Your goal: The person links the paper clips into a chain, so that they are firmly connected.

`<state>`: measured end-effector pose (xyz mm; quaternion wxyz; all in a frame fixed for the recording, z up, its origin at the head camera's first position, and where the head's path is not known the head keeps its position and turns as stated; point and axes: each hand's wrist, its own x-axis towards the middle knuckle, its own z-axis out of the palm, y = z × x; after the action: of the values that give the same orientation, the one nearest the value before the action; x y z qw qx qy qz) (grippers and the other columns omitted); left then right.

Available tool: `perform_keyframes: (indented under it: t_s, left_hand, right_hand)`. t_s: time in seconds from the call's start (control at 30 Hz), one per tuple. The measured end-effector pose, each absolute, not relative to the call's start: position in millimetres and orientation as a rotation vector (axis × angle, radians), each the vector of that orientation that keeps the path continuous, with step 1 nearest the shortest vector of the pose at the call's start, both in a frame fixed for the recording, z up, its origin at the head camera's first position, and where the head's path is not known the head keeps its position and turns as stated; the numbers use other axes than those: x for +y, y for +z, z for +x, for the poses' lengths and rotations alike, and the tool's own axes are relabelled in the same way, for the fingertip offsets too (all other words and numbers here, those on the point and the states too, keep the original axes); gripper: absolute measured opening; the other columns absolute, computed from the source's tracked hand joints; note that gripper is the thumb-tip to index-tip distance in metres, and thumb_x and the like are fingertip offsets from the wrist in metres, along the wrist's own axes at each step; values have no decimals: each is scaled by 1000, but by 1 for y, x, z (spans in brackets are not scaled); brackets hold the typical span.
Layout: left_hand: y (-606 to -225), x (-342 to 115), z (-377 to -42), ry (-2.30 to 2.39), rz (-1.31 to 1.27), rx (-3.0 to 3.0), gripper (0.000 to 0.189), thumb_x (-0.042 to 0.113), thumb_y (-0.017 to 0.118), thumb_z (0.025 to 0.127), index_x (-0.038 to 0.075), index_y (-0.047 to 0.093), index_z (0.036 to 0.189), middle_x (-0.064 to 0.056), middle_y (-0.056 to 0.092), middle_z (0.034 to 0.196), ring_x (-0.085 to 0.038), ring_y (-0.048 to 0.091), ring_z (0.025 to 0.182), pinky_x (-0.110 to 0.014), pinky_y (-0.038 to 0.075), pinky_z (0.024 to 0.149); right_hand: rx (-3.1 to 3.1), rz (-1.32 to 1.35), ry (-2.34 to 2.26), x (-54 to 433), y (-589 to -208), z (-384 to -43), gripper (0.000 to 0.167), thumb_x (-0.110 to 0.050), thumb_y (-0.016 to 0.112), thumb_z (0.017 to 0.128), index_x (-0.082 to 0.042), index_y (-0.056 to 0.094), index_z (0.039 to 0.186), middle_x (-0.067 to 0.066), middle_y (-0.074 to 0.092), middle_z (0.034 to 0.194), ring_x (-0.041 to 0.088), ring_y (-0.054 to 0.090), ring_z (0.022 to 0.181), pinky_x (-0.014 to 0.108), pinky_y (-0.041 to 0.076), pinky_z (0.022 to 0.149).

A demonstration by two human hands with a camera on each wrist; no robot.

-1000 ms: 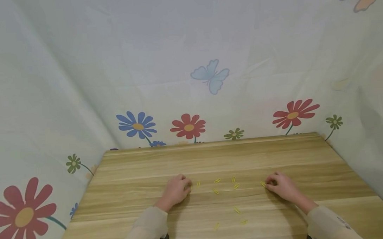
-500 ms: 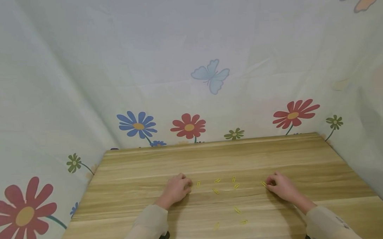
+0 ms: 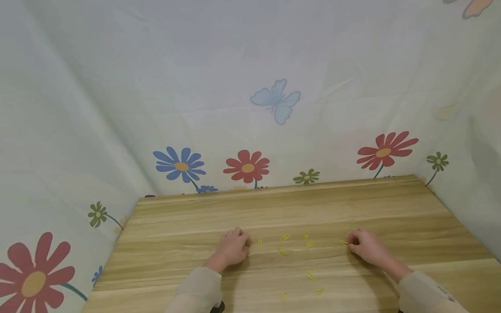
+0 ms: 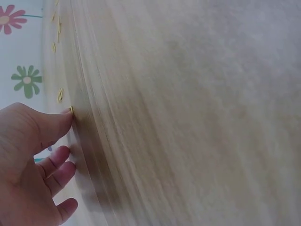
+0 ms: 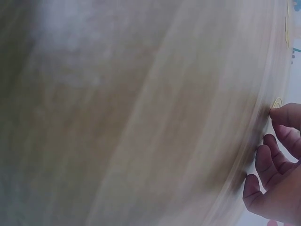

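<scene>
My left hand [image 3: 233, 247] is low over the left part of the wooden table, pinching a small yellow paper clip [image 4: 71, 109] at the tip of its thumb. Most of that clip is hidden by the fingers. On the right, my right hand [image 3: 366, 245] holds another yellow paper clip [image 3: 343, 242] between thumb and forefinger; its looped end sticks out to the left. The right wrist view shows the same clip [image 5: 277, 102] above the thumb, close to the tabletop. Close to the left fingertips lies a loose paper clip [image 3: 260, 241].
Between the hands, several more yellow paper clips [image 3: 284, 237] lie scattered on the table [image 3: 186, 218]. Others, such as one paper clip [image 3: 311, 276], are nearer the front. A pale cloth with printed flowers [image 3: 246, 167] hangs behind the table and along its sides.
The clip at my right fingertips has turned from a slant to lying nearly level, and the right fingers have shifted slightly. My left hand and the loose clips stay put.
</scene>
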<state>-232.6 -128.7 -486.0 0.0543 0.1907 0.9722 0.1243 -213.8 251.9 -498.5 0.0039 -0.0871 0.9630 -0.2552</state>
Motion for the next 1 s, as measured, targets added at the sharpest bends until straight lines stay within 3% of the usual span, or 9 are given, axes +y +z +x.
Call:
perform_keyframes:
  t_s: [0.3,0.63,1.0]
  left_hand:
    - [-490,-131,-232,432,556,2947,12,21,63,79,15,57,87,2,47,93,-18,42,87,-38,36,76]
    - [-494,-137,-227,475,595,3009,23,37,61,80,16,54,74,-1,49,97,-19,42,88,-38,34,74]
    - [-497,-143,-228,497,716,3041,7,25,63,80,20,59,78,2,53,94,-16,46,86,-36,37,72]
  right_hand:
    - [3022,-284,-811,250,-498,-211,6,-7,63,74,-10,58,75,3,51,77,14,46,69,28,37,58]
    - [3044,-311,-824,251,-499,-212,8,-6,63,74,-10,56,73,2,50,76,14,45,68,27,37,58]
    - [3014,-310,-843,251,-498,-211,7,-7,62,76,-10,57,74,2,49,76,13,44,68,27,36,59]
